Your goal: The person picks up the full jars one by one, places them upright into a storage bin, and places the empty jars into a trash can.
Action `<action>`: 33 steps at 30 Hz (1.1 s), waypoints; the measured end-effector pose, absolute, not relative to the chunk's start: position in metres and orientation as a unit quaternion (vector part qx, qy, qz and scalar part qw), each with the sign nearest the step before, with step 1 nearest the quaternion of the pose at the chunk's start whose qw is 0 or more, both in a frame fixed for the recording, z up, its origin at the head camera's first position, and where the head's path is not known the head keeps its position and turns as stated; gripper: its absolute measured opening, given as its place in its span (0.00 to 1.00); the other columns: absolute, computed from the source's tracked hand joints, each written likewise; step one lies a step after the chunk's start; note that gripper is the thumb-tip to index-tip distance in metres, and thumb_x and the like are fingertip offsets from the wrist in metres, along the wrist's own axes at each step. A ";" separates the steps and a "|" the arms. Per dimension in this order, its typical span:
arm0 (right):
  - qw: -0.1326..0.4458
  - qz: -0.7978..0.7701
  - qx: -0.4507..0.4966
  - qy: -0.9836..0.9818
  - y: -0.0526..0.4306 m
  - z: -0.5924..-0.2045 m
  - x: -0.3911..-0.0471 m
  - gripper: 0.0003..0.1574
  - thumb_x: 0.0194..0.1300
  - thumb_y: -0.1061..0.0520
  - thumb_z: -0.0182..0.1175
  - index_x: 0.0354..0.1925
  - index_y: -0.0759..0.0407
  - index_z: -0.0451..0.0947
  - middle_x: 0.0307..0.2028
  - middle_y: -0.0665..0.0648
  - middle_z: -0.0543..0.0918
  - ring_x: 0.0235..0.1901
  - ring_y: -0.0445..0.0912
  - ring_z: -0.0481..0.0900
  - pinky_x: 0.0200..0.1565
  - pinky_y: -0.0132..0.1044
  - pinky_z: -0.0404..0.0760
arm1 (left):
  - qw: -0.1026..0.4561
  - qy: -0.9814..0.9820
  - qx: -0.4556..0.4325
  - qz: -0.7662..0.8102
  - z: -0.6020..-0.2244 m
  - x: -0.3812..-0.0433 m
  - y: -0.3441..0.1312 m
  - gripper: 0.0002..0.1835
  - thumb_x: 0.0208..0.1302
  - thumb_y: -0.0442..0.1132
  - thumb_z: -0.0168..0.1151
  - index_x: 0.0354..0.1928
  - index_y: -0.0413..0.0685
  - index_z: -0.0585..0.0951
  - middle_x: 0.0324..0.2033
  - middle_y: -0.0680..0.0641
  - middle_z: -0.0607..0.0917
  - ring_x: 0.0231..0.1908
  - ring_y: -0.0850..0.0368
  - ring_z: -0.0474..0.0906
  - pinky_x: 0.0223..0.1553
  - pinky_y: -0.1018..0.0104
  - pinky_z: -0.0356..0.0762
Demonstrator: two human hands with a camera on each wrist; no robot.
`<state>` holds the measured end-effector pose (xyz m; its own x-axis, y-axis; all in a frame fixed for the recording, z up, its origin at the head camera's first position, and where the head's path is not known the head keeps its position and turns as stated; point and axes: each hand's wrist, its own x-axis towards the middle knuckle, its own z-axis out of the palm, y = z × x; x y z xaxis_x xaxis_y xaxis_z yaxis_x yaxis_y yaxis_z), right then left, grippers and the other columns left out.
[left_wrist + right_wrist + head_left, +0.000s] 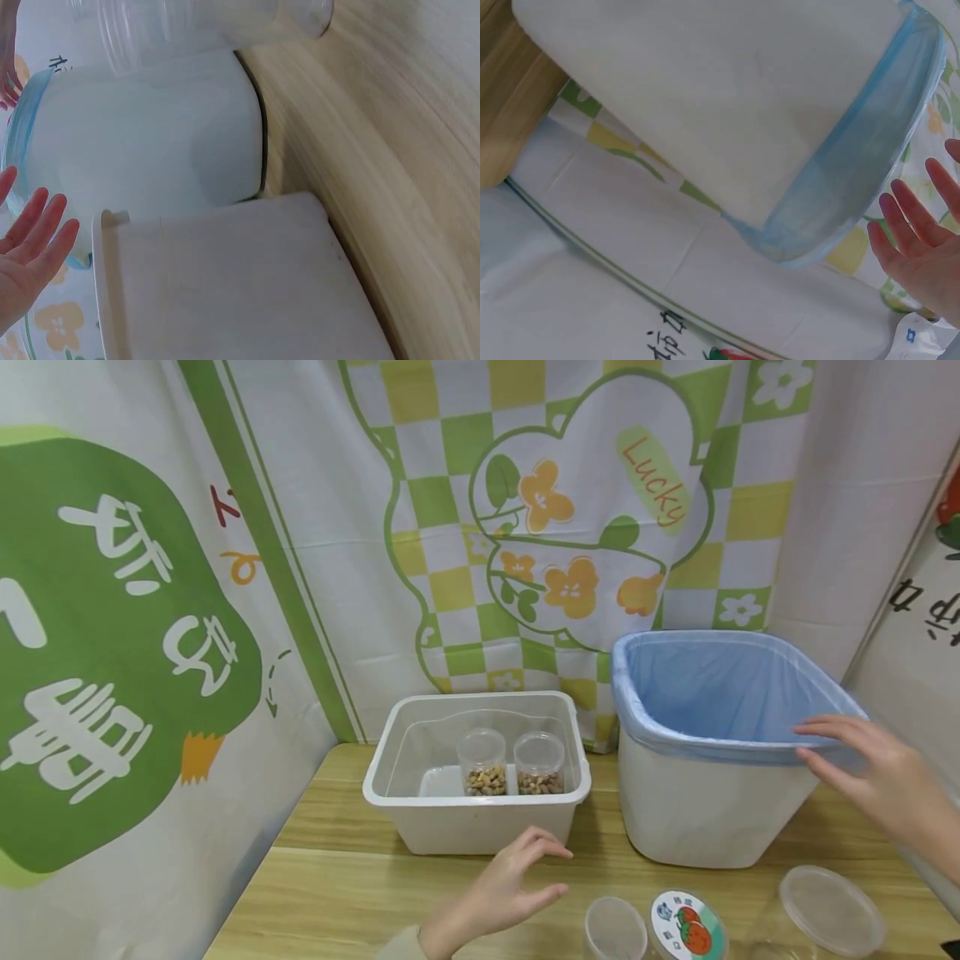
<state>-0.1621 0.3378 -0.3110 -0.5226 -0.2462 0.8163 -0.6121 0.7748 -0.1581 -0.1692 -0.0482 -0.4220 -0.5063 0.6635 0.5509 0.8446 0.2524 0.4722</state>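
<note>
My right hand [873, 768], fingers spread and holding nothing, hovers by the right side of a white bin's blue liner [720, 745]. In the right wrist view the same hand [922, 255] overlaps the wall behind, near the liner's rim. Before the white tub [480, 827] is my left hand [510, 889], with thumb and fingers apart and nothing between them. Two clear jars stand side by side in the tub: a left jar [482, 764] and a right jar [539, 764], each partly filled with small brown pieces like nuts.
Along the near edge stand a small clear jar [615, 927], a jar lid with a tomato picture [688, 927] and a larger clear container [832, 910], all cut off by the frame. Printed curtains [360, 568] enclose the wooden table [315, 860] at the back and sides.
</note>
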 end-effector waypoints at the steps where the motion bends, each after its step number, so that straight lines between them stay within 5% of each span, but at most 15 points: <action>1: 0.416 0.218 0.247 -0.847 0.340 -0.312 -0.162 0.13 0.51 0.59 0.64 0.34 0.67 0.77 0.45 0.27 0.67 0.49 0.21 0.61 0.54 0.16 0.55 | 0.119 -0.781 -0.485 -0.376 -0.423 -0.168 -0.046 0.17 0.54 0.37 0.62 0.47 0.43 0.73 0.44 0.49 0.72 0.46 0.58 0.71 0.50 0.67 0.69; 6: 0.415 0.223 0.225 -0.853 0.349 -0.316 -0.161 0.14 0.43 0.68 0.65 0.34 0.69 0.77 0.46 0.25 0.65 0.51 0.21 0.59 0.55 0.17 0.53 | 0.111 -0.778 -0.492 -0.374 -0.428 -0.163 -0.037 0.19 0.56 0.39 0.60 0.49 0.43 0.72 0.47 0.48 0.70 0.48 0.58 0.70 0.52 0.67 0.67; 18: 0.415 0.267 0.152 -0.856 0.371 -0.334 -0.164 0.16 0.40 0.70 0.65 0.33 0.67 0.76 0.46 0.23 0.64 0.50 0.19 0.57 0.53 0.14 0.51 | 0.048 -0.782 -0.489 -0.384 -0.443 -0.153 -0.021 0.24 0.56 0.43 0.61 0.54 0.47 0.68 0.52 0.48 0.65 0.53 0.57 0.65 0.52 0.65 0.66; 27: 0.441 0.289 0.157 -0.835 0.377 -0.340 -0.169 0.27 0.39 0.72 0.65 0.33 0.44 0.74 0.43 0.25 0.68 0.49 0.21 0.61 0.54 0.16 0.55 | 0.032 -0.784 -0.500 -0.367 -0.458 -0.150 -0.009 0.29 0.53 0.44 0.64 0.56 0.46 0.66 0.55 0.46 0.63 0.55 0.54 0.64 0.50 0.64 0.68; 33: 0.434 0.287 0.139 -0.843 0.377 -0.341 -0.169 0.15 0.38 0.73 0.66 0.28 0.63 0.75 0.41 0.25 0.67 0.49 0.20 0.60 0.54 0.15 0.54 | -0.003 -0.787 -0.504 -0.356 -0.467 -0.149 -0.004 0.33 0.49 0.42 0.66 0.56 0.43 0.65 0.55 0.43 0.62 0.54 0.52 0.65 0.49 0.67 0.68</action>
<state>-0.1695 0.3766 -0.3413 -0.5843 0.0143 0.8114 -0.4839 0.7965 -0.3625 -0.1489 -0.0040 -0.4671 -0.4925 0.7948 0.3544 0.7911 0.2391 0.5630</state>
